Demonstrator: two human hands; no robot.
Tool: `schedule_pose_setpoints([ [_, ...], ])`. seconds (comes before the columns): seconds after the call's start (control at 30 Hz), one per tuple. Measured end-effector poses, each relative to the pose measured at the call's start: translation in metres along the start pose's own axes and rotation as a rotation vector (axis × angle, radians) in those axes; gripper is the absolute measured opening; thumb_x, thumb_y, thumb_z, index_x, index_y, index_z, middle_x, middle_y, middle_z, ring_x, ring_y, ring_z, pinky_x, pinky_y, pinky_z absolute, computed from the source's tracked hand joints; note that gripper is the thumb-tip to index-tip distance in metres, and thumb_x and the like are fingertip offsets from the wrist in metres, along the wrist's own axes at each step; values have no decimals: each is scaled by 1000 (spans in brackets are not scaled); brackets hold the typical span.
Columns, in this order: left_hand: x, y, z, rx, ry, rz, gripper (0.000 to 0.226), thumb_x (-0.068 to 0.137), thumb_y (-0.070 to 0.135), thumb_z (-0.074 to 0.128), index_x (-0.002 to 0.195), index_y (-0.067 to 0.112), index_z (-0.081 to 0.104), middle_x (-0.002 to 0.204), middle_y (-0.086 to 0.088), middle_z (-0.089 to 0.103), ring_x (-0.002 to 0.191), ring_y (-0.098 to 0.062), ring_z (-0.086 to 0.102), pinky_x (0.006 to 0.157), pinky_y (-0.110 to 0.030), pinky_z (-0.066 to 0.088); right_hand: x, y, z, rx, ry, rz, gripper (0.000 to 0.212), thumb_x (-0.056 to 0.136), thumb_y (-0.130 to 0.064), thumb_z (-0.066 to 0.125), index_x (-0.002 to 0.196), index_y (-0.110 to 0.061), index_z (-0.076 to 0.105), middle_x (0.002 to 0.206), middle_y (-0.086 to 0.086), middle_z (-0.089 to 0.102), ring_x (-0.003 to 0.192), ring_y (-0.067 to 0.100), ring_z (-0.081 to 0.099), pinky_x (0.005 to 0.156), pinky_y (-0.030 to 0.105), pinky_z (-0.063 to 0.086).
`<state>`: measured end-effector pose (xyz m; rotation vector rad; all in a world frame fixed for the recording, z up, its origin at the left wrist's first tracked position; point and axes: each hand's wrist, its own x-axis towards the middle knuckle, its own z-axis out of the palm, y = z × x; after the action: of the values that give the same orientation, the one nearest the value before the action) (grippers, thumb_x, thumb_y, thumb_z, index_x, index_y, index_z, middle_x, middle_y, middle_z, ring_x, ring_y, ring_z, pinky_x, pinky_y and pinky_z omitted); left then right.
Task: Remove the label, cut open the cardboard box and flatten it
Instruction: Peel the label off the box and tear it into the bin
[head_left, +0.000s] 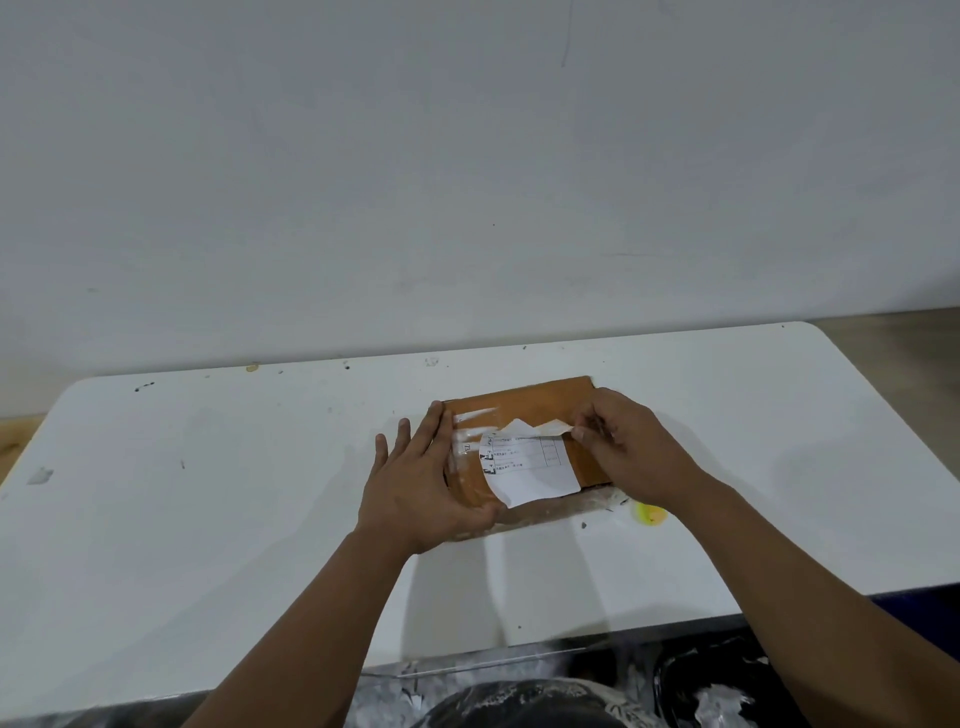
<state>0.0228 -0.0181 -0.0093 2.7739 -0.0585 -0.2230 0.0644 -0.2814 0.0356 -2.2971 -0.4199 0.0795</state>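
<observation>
My left hand (415, 483) pinned flat brown cardboard box (524, 415) to white counter (208, 493), fingers straight (anchor); right hand (623, 441) pinched white paper label (530, 467) corner for peeling.

My 2 forearms are bare to the frame's bottom edge, with no sleeves, watch or rings showing. My left hand (422, 480) and right hand (631, 447) wear no gloves. Nails are short.
</observation>
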Motion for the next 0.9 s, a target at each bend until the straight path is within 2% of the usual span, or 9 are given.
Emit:
schedule_pose_setpoints([
  [0.1, 2, 4, -1, 15, -1, 3, 129, 57, 89, 44, 160, 28, -6, 166, 18, -14, 155, -24, -4, 126, -48, 0, -6, 4, 4, -6, -12, 21, 15, 97, -14, 50, 86, -24, 50, 96, -2, 65, 88, 14, 58, 72, 33, 49],
  [0.23, 6, 5, -3, -1, -24, 15, 127, 57, 87, 45, 159, 31, -5, 165, 21, -13, 156, -24, 0, 126, -48, 0, -11, -3, 4, 8, 32, -43, 15, 93, -2, 53, 84, -14, 52, 92, -8, 59, 82, 3, 50, 67, 10, 37],
  [0.37, 8, 3, -4, -45, -52, 17, 129, 56, 87, 51, 159, 34, -5, 164, 25, -14, 156, -23, 0, 126, -47, 0, -16, -2, 4, 116, 81, -18, 16, 92, 0, 53, 82, -13, 52, 96, -5, 61, 89, 10, 53, 71, 14, 39],
  [0.53, 9, 4, -5, -30, -71, 32, 129, 58, 87, 55, 159, 34, -7, 163, 25, -16, 155, -23, -1, 126, -47, -1, -21, -1, 6, 255, 138, 89, 16, 94, -3, 52, 81, -12, 52, 92, -13, 63, 82, 3, 52, 72, 11, 38],
  [0.63, 9, 4, -5, -27, -79, 33, 130, 58, 88, 52, 159, 34, -8, 163, 25, -16, 155, -22, -1, 126, -47, -1, -21, -1, 2, 458, 218, 164, 10, 94, -13, 47, 84, -11, 50, 86, -1, 60, 80, 12, 54, 75, 27, 43],
  [0.7, 9, 3, -4, -37, -78, 36, 128, 59, 89, 49, 159, 32, -8, 163, 23, -18, 155, -21, -1, 126, -46, -2, -21, 4, -11, 598, 300, 217, 13, 96, -19, 43, 88, -12, 51, 96, 6, 64, 100, 17, 63, 84, 37, 48],
  [0.77, 11, 2, -5, -24, -82, 55, 128, 62, 89, 50, 159, 29, -8, 164, 21, -19, 155, -20, -2, 125, -47, -2, -22, 10, -26, 508, 249, 202, 15, 97, -27, 43, 86, -21, 53, 103, 1, 67, 108, 15, 62, 92, 41, 47],
  [0.83, 12, 0, -4, 3, -85, 71, 129, 61, 92, 47, 159, 28, -8, 164, 20, -19, 155, -20, -3, 125, -50, -2, -24, 16, -36, 436, 179, 229, 16, 94, -33, 45, 82, -26, 53, 95, 2, 62, 95, 16, 57, 94, 47, 45],
  [0.9, 12, 1, -5, 15, -91, 67, 131, 59, 95, 43, 159, 29, -9, 164, 20, -19, 155, -21, -4, 124, -54, -3, -23, 19, -43, 415, 189, 277, 17, 91, -37, 47, 82, -25, 53, 94, 12, 57, 90, 18, 51, 98, 58, 44],
])
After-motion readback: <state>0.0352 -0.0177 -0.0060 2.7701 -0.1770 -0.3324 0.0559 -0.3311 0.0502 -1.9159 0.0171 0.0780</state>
